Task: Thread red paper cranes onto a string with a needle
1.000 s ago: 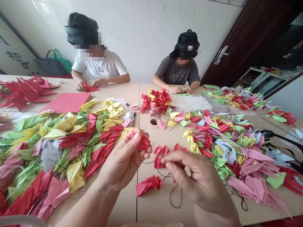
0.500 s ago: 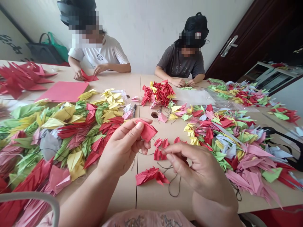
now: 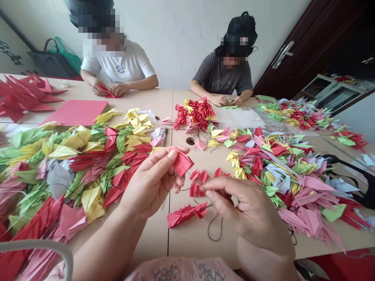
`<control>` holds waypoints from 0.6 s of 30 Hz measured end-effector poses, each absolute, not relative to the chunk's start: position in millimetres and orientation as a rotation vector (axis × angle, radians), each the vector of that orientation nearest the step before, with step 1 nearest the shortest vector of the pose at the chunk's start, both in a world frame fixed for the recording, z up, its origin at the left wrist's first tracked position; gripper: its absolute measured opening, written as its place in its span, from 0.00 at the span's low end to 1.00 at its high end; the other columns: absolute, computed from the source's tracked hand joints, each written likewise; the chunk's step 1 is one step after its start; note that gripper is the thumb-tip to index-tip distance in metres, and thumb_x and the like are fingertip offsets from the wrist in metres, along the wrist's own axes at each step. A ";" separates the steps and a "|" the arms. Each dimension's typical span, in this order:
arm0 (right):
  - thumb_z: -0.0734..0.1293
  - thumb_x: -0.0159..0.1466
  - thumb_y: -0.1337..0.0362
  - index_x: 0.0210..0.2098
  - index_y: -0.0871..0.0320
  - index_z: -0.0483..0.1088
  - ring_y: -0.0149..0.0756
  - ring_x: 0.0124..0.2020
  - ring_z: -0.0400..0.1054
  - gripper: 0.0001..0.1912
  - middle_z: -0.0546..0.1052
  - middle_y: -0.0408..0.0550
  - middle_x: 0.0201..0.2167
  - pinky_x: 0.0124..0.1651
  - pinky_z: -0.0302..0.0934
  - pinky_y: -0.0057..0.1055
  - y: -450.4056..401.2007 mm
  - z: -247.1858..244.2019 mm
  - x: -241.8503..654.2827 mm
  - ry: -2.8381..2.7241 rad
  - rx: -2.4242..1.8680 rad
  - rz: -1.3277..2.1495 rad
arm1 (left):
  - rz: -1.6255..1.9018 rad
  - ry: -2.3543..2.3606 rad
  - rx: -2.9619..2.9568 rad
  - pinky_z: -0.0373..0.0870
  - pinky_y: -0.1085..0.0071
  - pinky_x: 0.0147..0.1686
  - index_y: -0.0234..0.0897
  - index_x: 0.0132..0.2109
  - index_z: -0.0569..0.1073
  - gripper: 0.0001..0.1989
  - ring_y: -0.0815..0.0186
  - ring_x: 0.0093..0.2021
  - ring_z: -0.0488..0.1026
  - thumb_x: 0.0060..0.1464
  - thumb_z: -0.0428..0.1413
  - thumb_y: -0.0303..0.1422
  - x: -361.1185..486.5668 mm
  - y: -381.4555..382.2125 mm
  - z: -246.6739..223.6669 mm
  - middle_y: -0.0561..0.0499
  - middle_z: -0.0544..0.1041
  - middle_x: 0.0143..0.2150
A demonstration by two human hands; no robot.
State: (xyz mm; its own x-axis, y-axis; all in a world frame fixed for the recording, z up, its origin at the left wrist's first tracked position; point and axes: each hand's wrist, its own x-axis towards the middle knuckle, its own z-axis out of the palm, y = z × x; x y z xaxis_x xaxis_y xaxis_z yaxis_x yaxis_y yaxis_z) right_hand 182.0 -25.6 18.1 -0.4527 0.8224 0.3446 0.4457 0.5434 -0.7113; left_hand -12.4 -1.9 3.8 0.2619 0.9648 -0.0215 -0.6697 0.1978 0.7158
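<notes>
My left hand (image 3: 155, 181) pinches a folded red paper piece (image 3: 183, 162) between thumb and forefinger, above the table. To its right, the thumb and forefinger of my right hand (image 3: 240, 203) are pressed together; what they hold is too small to make out. Behind those fingertips lies a small bunch of red folded paper (image 3: 197, 183). Nearer to me, between my hands, a strung red paper bundle (image 3: 186, 214) rests on the table with a dark cord loop (image 3: 215, 230) beside it.
Colourful folded-paper heaps lie at left (image 3: 73, 171) and right (image 3: 293, 168). A red and yellow cluster (image 3: 195, 113) and red paper sheets (image 3: 77, 112) lie farther back. Two people (image 3: 117, 70) (image 3: 225, 74) sit across the table, their hands on paper.
The view has shifted slightly. Both my hands keep nearly the same pose. Across the table at left, the person's hands have moved closer together on the red paper.
</notes>
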 end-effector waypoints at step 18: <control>0.63 0.65 0.71 0.37 0.56 0.71 0.21 0.22 0.64 0.07 0.73 0.35 0.23 0.26 0.56 0.18 -25.6 18.4 183.1 -2.097 -1.010 0.696 | 1.175 0.534 0.569 0.70 0.86 0.16 0.31 0.42 0.79 0.10 0.76 0.19 0.72 0.55 0.62 0.32 -13.1 -1.1 3.9 0.54 0.74 0.22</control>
